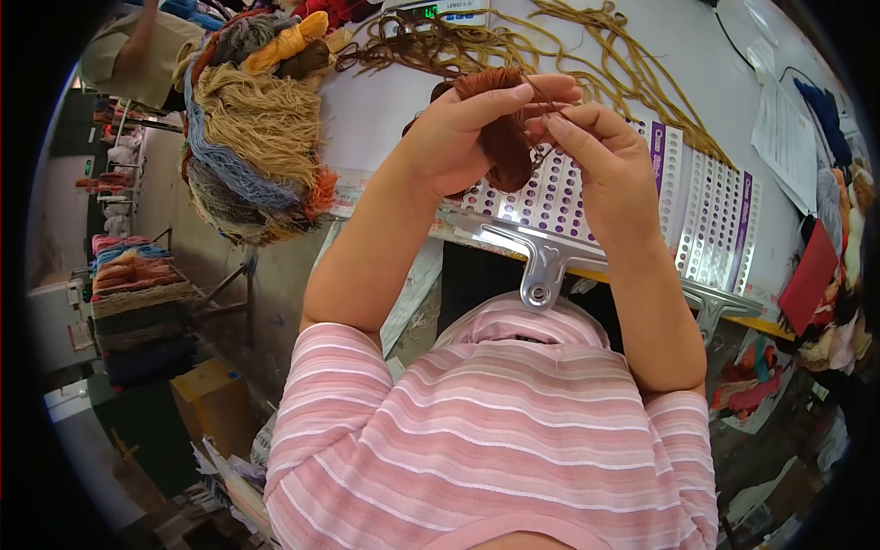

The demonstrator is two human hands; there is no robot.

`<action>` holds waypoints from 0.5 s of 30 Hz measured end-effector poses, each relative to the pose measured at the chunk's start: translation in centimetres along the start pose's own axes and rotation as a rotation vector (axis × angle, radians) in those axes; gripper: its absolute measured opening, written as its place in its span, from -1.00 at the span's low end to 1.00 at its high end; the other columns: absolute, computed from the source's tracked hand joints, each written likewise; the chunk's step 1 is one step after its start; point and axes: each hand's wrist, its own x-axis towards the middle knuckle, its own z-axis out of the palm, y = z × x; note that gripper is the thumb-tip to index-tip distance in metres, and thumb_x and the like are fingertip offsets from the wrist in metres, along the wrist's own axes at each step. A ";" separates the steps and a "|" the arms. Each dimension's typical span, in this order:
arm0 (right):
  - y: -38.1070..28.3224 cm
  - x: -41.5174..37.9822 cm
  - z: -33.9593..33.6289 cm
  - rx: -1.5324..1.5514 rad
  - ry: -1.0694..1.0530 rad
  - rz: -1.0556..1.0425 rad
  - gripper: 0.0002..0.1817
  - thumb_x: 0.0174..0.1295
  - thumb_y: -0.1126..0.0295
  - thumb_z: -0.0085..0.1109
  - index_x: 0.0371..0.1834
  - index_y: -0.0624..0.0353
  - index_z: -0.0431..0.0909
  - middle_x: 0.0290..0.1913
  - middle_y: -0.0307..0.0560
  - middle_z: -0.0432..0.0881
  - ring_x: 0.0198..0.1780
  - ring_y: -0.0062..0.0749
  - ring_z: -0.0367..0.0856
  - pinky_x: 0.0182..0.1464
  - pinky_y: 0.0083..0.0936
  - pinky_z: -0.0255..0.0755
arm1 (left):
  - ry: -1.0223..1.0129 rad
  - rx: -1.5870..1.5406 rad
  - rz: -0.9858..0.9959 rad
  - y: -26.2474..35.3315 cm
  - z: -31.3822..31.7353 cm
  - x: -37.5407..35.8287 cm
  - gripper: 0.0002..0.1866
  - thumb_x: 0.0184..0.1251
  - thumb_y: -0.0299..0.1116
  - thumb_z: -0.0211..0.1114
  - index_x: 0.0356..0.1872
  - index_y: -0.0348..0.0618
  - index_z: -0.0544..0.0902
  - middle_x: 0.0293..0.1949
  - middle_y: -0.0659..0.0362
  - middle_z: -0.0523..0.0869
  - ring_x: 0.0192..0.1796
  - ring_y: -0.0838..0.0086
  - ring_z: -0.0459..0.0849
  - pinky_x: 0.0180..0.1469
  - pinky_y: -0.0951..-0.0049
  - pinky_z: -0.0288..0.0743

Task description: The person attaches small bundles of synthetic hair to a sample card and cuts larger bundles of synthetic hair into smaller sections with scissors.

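Note:
A looped skein of reddish-brown thread [507, 156] hangs over my left hand [467, 128], whose fingers are wrapped around it above the table. Close beside it on the right, my right hand [610, 156] pinches thin brown strands between thumb and forefinger. Below both hands lie white cards with rows of punched holes and purple bands [559, 197], held at the table edge by a metal clip [541, 261]. Dark brown strands [412, 46] and olive-yellow strands [642, 64] spread over the table behind the hands.
A digital scale [458, 11] stands at the back. Bundled yarn in tan, blue and orange [257, 119] hangs over the left table edge. A second clip [720, 302], a red card [810, 275] and more yarn [848, 229] are at the right. Part of another person [137, 55] shows upper left.

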 end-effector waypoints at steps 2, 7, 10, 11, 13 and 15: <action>-0.3 0.1 -0.4 -0.011 -0.023 0.026 -0.84 0.25 0.42 0.15 -0.21 0.30 0.59 -0.38 -0.19 0.63 -0.28 -0.56 0.55 -0.09 -0.59 0.39 | 0.021 0.038 0.038 -0.1 -0.2 0.1 -0.55 0.43 -0.26 0.04 0.19 -0.38 0.43 -0.19 0.15 0.60 -0.11 0.53 0.58 -0.03 0.47 0.47; -3.6 -0.7 -5.8 0.336 -0.444 0.302 -0.77 0.33 0.40 0.00 -0.07 0.32 0.52 -0.59 -0.36 0.38 -0.58 -0.72 0.31 -0.40 -0.69 0.29 | -0.339 0.050 -0.134 1.4 -6.4 -0.6 -0.64 0.42 -0.24 0.09 0.05 -0.30 0.55 -0.70 0.40 0.33 -0.69 0.77 0.24 -0.67 0.63 0.18; -8.2 -3.5 -16.9 0.329 0.061 0.091 -0.76 0.42 0.39 -0.14 0.00 0.30 0.43 -0.63 -0.42 0.10 -0.68 -0.77 0.05 -0.70 -0.71 -0.09 | -0.021 -0.089 0.294 4.7 -13.2 -3.7 -0.69 0.45 -0.30 0.02 0.06 -0.28 0.52 -0.71 0.46 0.15 -0.73 0.77 0.05 -0.76 0.69 -0.07; -10.2 -4.6 -23.1 0.517 -0.063 0.027 -0.75 0.45 0.41 -0.22 0.06 0.29 0.38 -0.57 -0.39 0.11 -0.66 -0.72 0.03 -0.66 -0.68 -0.04 | 0.038 -0.370 0.354 6.7 -14.4 -5.0 -0.68 0.48 -0.32 -0.04 0.08 -0.28 0.51 -0.68 0.45 0.11 -0.72 0.75 0.02 -0.74 0.69 -0.07; -15.8 -9.2 -33.6 0.481 0.056 -0.102 -0.72 0.44 0.45 -0.28 0.09 0.34 0.32 -0.48 -0.31 0.14 -0.58 -0.65 0.09 -0.57 -0.67 0.02 | 0.098 -0.483 0.442 10.9 -20.3 -8.4 -0.66 0.50 -0.40 -0.11 0.17 -0.33 0.44 -0.66 0.40 0.12 -0.69 0.72 0.02 -0.67 0.68 -0.03; -21.8 -15.9 -45.4 0.478 0.330 -0.132 -0.65 0.40 0.50 -0.30 0.18 0.35 0.33 -0.52 -0.28 0.12 -0.64 -0.62 0.07 -0.57 -0.61 0.03 | 0.143 -0.629 0.468 15.0 -25.1 -11.7 -0.64 0.49 -0.44 -0.13 0.20 -0.39 0.40 -0.65 0.36 0.14 -0.69 0.70 0.05 -0.66 0.66 0.00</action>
